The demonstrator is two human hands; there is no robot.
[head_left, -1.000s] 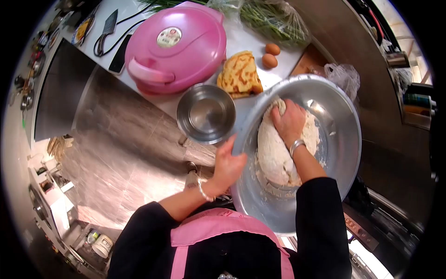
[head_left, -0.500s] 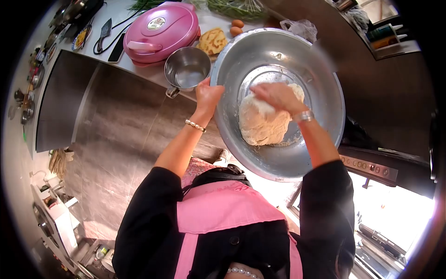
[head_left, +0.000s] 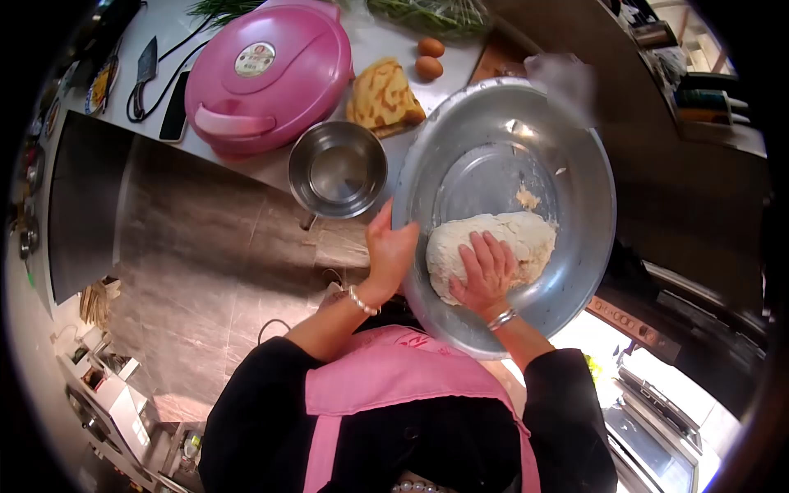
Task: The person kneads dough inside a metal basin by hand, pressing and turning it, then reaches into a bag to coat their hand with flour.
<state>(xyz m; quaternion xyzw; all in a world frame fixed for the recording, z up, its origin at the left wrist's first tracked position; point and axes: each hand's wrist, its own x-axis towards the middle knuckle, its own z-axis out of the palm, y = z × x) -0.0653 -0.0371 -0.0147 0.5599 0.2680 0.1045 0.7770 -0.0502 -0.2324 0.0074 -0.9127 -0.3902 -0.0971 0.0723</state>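
A large metal basin (head_left: 590,197) holds a pale, oblong lump of dough (head_left: 460,238) in its near half, with a small scrap of dough (head_left: 528,197) beyond it. My right hand (head_left: 491,271) lies on top of the dough, fingers apart and pointing away from me. At the basin's left rim, my left hand (head_left: 391,248) grips the edge, its thumb side up against the metal. A steel pot (head_left: 338,169) with clear liquid in it stands just beyond my left hand.
On the white counter are a pink electric appliance (head_left: 271,74), folded flatbread (head_left: 385,94), two eggs (head_left: 429,57), a phone (head_left: 175,108) and a knife (head_left: 148,62). Bagged greens (head_left: 436,16) lie at the back, and a blurred plastic bag (head_left: 567,82) is beside the basin.
The dough has gone from lengthwise, through a bunched shape, to lying crosswise nearer me. My right hand has moved down onto it. My left hand has come to the rim.
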